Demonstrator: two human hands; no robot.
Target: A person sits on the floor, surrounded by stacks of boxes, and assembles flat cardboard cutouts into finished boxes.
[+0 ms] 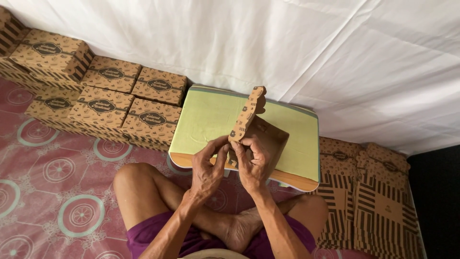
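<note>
Fingers (221, 146) of the left hand (207, 169) pinch the near edge of a half-folded cardboard box (262, 136), closed on the card just below its raised flap (249, 115). The right hand (253, 165) grips the same box from the other side, its fingers curled over the near wall and pressing into a fold. The box is held in the air just above the near edge of a small green tabletop (206, 115), over the person's crossed legs.

A likely slip, as I judge it, is the card creasing off its scored line if the two hands press unevenly, since the walls are not locked yet and nothing holds them square. The tall flap stands loose and could bend or tear at its narrow base if it catches on a thumb.

The box is brown card printed with dark stripes and small patterns; its open inside is plain brown, and the flap has a wavy outline. Finished boxes (110, 96) are stacked on the patterned floor mat (52, 192) to the left, and flat unfolded sheets (373, 206) lie to the right, below a white cloth (287, 48) backdrop.
</note>
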